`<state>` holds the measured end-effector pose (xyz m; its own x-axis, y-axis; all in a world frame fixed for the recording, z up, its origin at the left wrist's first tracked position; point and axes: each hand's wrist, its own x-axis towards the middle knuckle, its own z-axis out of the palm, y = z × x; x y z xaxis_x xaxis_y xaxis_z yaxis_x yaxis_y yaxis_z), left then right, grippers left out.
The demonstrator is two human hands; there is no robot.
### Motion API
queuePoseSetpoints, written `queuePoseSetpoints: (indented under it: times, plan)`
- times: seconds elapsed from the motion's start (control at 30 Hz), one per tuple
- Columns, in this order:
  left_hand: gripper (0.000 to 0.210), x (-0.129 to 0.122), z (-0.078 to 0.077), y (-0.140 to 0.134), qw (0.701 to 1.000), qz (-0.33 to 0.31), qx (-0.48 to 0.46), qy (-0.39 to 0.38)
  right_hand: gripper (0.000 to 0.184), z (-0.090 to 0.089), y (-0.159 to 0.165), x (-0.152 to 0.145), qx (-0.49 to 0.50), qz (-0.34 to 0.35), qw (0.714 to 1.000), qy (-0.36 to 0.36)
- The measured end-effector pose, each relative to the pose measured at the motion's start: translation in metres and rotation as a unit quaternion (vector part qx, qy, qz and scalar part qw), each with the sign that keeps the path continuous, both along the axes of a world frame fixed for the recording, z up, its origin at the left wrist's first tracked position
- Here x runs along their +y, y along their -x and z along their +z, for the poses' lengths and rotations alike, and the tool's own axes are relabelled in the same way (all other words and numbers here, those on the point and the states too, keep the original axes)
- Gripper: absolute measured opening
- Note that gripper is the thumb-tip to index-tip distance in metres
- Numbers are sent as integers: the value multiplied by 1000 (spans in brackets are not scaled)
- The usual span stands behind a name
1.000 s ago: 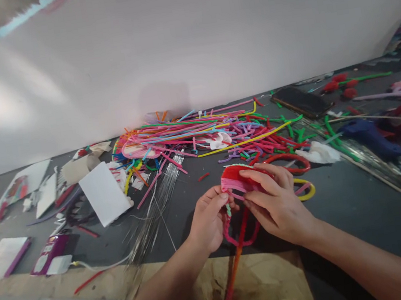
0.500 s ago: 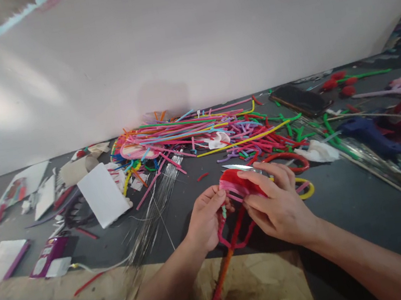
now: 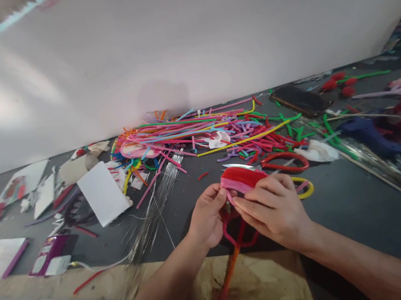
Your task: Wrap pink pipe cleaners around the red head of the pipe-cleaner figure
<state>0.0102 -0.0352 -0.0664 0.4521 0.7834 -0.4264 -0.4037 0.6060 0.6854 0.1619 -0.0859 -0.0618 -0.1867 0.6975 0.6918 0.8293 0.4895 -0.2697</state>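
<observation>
A red and pink pipe-cleaner piece [image 3: 242, 178] is held between both hands above the dark table. My left hand [image 3: 210, 214] pinches its left end between thumb and fingers. My right hand [image 3: 276, 209] is closed on its right side, with fingertips along the lower pink edge. Below hang a pink pipe-cleaner loop [image 3: 226, 237] and an orange-red stem [image 3: 228, 277] running down toward my body; how they join the piece is hidden by my fingers. Just behind the piece lie scissors with red handles [image 3: 284, 163], and yellow handles [image 3: 307, 188] show beside my right hand.
A heap of coloured pipe cleaners [image 3: 190, 131] lies against the white board [image 3: 206, 42]. Thin wires [image 3: 156, 207], a white card [image 3: 103, 193] and a purple box [image 3: 49, 252] are left. A phone [image 3: 301, 99] and a dark blue glue gun [image 3: 373, 138] are right.
My right hand has shifted lower on the piece, its fingers now curled closer to the pink edge. More of the red top shows. The loop and stem have swung slightly right.
</observation>
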Motion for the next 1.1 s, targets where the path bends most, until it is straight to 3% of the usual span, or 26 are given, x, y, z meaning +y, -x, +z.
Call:
queuePoseSetpoints:
  times: [0.17,0.43,0.6,0.7,0.87,0.97,1.1]
  plan:
    - [22,-3,0,-5,1000,5,-12,22,16,0,8,1,-22,3,1000,-5]
    - [24,-6,4,-4,1000,-7,-26,-4,16,-3,9,0,4,22,1000,14]
    - [34,-5,4,-1,994,-51,-2,-97,19,-3,3,0,31,21,999,11]
    - [34,-6,4,-1,972,-59,95,-207,20,-2,1,0,20,22,1000,9]
    - [41,-5,3,4,890,-30,280,-359,16,3,5,-1,-21,15,1000,-11]
    - [42,-3,4,8,861,-24,321,-393,17,5,7,-2,-49,6,999,-23]
    - [30,-5,9,9,862,-19,308,-402,23,4,2,-1,-38,28,999,-20]
